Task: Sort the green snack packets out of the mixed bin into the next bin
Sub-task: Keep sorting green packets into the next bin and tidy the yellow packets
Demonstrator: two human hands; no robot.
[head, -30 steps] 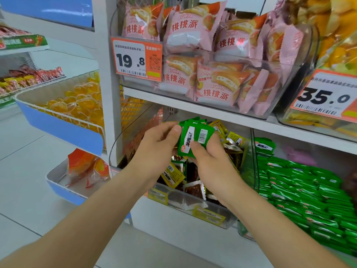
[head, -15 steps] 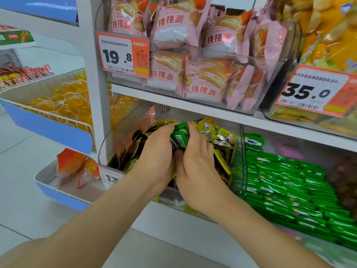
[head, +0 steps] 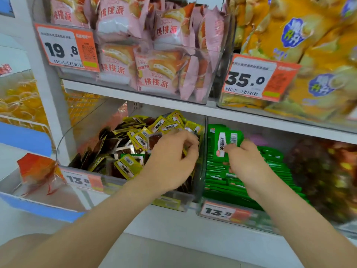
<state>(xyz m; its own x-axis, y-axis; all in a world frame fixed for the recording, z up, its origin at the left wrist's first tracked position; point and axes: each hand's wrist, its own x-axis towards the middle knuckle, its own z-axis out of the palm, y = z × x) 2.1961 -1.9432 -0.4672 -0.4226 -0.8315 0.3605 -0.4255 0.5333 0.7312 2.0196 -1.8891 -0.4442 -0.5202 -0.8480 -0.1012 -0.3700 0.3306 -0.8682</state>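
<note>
Since the earlier frame the right hand (head: 245,163) has carried the green snack packets (head: 225,139) out of the mixed bin (head: 116,182) and across the divider, parting from the left hand (head: 170,159). The right fingers (head: 231,149) pinch the packets by their lower edge, above the green stock in the next bin (head: 258,221). The left fingers (head: 190,141) are curled over the mixed bin; whether they hold anything cannot be told. Recommended: lower the packets flat onto the stack beneath the fingers before releasing.
</note>
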